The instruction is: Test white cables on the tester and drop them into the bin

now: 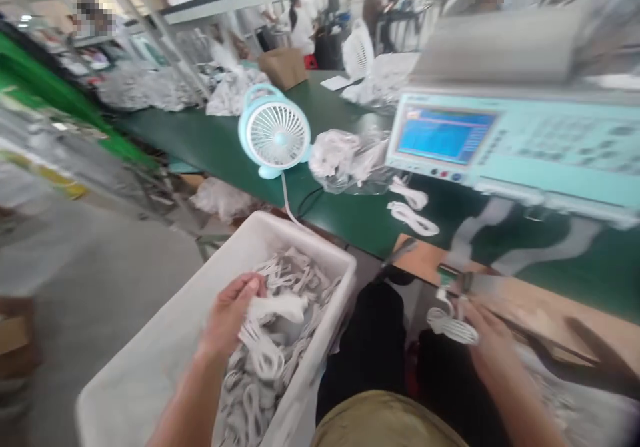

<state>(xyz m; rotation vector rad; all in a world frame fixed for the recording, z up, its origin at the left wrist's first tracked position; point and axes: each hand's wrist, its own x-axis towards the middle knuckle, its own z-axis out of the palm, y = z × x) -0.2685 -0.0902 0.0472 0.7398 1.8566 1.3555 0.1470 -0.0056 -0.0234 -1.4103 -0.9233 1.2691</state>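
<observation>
My left hand [230, 310] is over the white plastic bin [145, 360], with thumb and fingers closed on a bundled white cable [263, 350]. Many more white cable bundles [295, 270] lie heaped in the bin beneath it. At the edge of the workbench, my right hand [483, 327] grips another coiled white cable [453, 327]. One end of this coil rises toward a small fixture [463, 280] on the wooden board [510, 293]. Motion blur hides whether that end touches the fixture, and part of the right hand's fingers is hidden.
A light-blue tester with a screen [445, 137] stands on the green bench [350, 223]. Left of it are a plastic bag of white items [345, 160] and a blue fan [280, 137]. Two cable coils [413, 217] lie before the tester. Other people [303, 23] work farther back.
</observation>
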